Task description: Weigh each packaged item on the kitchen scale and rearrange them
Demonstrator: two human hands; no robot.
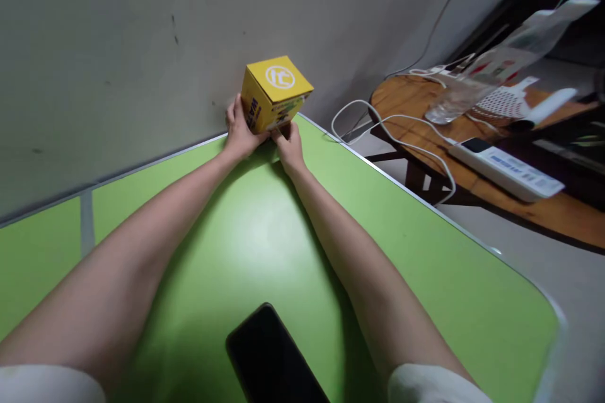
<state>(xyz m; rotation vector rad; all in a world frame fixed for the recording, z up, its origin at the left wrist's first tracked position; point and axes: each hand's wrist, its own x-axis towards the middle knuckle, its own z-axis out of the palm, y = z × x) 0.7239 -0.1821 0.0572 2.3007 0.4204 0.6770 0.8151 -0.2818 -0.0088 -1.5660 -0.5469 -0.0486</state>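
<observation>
A yellow box (275, 91) with a white round logo on its top is at the far end of the green table (265, 233), close to the wall. My left hand (242, 132) grips its left side and lower front edge. At the lower right of the box, my right hand (289, 145) holds the bottom edge with thumb and fingers. The box's underside and some fingertips are hidden. A black phone (274, 356) lies on the table between my forearms.
Behind the table rises a grey wall (118, 63). On the right, a brown wooden table (401, 107) bears a white power strip (508, 170), a clear plastic bottle (454, 101) and white cables (420, 148) that loop near the green table's edge.
</observation>
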